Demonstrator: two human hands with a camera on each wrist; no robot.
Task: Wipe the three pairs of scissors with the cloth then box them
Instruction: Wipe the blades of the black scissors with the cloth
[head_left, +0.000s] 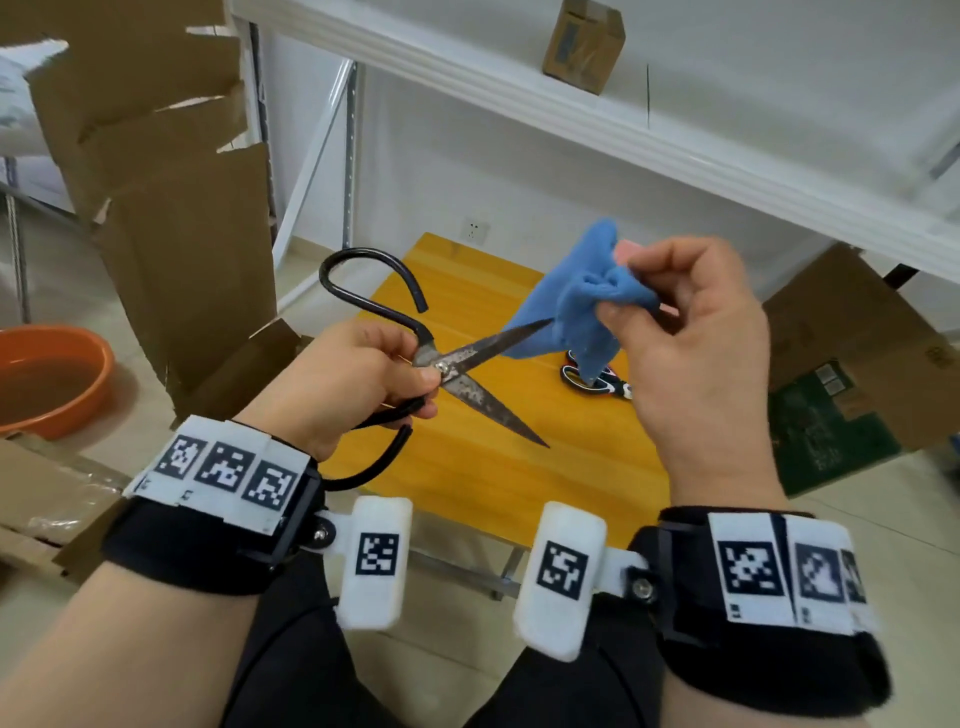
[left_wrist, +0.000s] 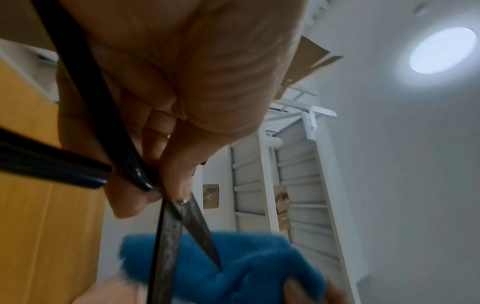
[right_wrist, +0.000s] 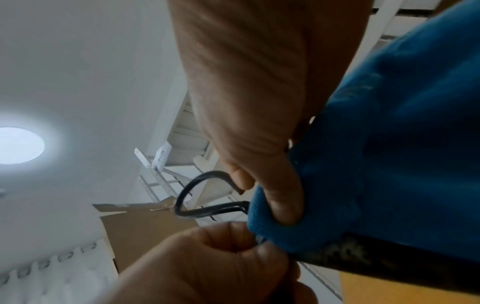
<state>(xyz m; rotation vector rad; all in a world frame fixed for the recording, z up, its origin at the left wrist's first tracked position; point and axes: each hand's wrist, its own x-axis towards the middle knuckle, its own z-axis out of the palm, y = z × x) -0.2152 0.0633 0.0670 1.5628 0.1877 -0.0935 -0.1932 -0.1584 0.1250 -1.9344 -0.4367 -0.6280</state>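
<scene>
**Old Scissors Held Open Against the Blue Cloth**

The large iron scissors with rusty, speckled blades and black looped handles (head_left: 457, 364) were held up in the air above the yellow wooden table (head_left: 467, 478), blades spread wide apart. The upper blade pointed to the right, and its tip met the fluffy blue cloth (head_left: 582, 301); the lower blade angled down toward the tabletop without touching it. The left hand (head_left: 353, 384) gripped the scissors near the pivot, its fingers curled around the lower handle and its thumb pressed close by the rivet (the left wrist view showed the same clasp from beneath, thumb tip right at the screw). One handle loop arched free above that hand, and the other curved down toward the wrist.

The right hand (head_left: 691, 353) pinched the cloth in a bunch between thumb and curled fingers, with the rest of the fabric hanging down below.

On the table behind the hanging cloth lay another pair of scissors with red, black and white handles (head_left: 592, 382), partly hidden by the fabric.

Further out, brown cardboard sheets (head_left: 171, 208) leaned at the left, with an orange plastic basin (head_left: 57, 379) on the floor beside them. A white metal shelf (head_left: 623, 135) ran overhead, bearing a small cardboard carton (head_left: 582, 44). A larger cardboard box (head_left: 852, 353) sat on the floor at the right.
</scene>
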